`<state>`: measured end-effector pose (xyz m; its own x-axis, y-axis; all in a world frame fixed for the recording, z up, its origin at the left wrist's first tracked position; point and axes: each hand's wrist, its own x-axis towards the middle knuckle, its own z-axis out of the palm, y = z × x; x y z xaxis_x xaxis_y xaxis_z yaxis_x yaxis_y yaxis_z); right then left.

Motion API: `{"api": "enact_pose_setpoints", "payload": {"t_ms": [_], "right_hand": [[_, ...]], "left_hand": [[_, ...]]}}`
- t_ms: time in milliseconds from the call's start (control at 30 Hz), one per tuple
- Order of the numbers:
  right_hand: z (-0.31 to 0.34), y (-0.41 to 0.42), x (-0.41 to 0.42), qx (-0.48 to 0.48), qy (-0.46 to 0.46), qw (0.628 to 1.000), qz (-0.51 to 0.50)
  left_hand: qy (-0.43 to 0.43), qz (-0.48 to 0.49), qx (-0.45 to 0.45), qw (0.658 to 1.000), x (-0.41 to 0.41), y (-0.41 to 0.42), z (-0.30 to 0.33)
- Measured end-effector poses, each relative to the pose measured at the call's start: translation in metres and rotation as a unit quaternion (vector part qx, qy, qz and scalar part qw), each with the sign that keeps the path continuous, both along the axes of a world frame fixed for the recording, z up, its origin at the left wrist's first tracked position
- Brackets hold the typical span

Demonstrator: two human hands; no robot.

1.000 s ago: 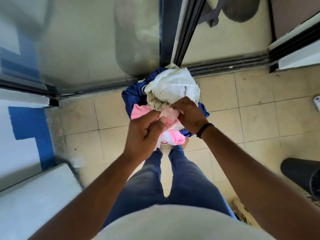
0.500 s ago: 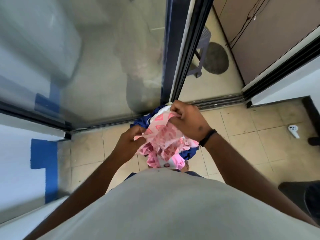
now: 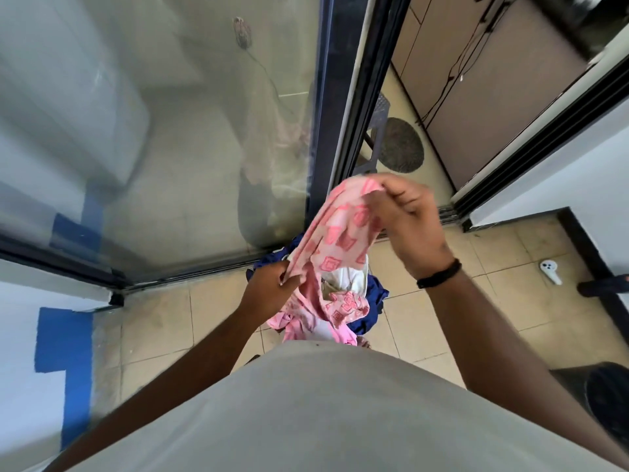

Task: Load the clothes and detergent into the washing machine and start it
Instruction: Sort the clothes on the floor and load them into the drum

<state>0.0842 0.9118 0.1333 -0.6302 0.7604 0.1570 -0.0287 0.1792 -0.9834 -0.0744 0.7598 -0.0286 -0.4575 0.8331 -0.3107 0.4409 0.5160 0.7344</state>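
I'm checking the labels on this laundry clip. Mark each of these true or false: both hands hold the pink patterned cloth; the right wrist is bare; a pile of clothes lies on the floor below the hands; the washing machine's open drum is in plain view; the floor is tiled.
1. Both hands hold the pink patterned cloth. True: the left hand pinches its lower edge, the right hand grips its top.
2. The right wrist is bare. False: it wears a black band.
3. A pile of clothes lies on the floor below the hands. True.
4. The washing machine's open drum is in plain view. False: no open drum shows.
5. The floor is tiled. True.
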Motion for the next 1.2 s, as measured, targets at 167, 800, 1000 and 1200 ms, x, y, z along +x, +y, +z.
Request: {"api": "enact_pose_setpoints", "payload": {"t_ms": [167, 800, 1000, 1200], "right_hand": [[-0.023, 0.029, 0.025, 0.143, -0.198, 0.942, -0.229], [-0.099, -0.005, 0.006, 0.006, -0.242, 0.970, 0.038], [-0.053, 0.009, 0.005, -0.193, -0.065, 0.976, 0.076], [-0.058, 0.020, -0.001, -0.307, 0.050, 0.950, 0.002]], "left_hand": [[0.025, 0.054, -0.030, 0.998, -0.014, -0.010, -0.010], [-0.147, 0.048, 0.223, 0.962, 0.013, 0.034, 0.085], [-0.153, -0.010, 0.079, 0.985, 0.004, 0.027, 0.047], [-0.097, 0.063, 0.121, 0.986, 0.023, 0.050, 0.056]]}}
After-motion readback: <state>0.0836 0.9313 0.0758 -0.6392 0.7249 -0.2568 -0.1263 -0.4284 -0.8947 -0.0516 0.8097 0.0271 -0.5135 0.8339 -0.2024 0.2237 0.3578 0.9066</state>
